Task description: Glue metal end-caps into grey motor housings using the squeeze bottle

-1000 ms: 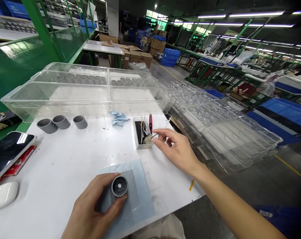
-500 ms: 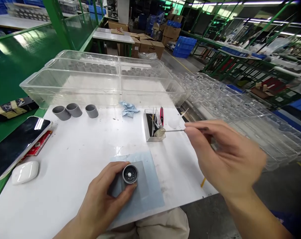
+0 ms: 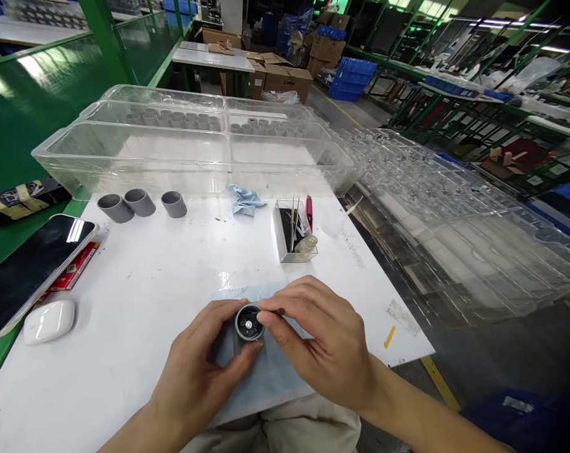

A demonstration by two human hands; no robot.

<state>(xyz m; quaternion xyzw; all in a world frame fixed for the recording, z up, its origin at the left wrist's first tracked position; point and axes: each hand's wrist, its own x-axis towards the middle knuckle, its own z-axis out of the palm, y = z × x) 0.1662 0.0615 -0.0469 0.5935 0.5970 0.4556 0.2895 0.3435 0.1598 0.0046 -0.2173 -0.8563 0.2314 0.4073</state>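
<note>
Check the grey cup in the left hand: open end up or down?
Up: the head view looks down into the grey cup, showing its inside, while the left hand grips its sides.

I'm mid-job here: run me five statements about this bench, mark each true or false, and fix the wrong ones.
1. The left hand grips a gray cup. True.
2. The right hand is inside the clear box. False: it is at the cup's rim, pinching a thin dark tool.
3. Three other gray cups are on the white table. True.
4. The blue cloth is in the small box. False: it lies on the table, left of the box.
5. The small box holds a little bottle. True.
</note>
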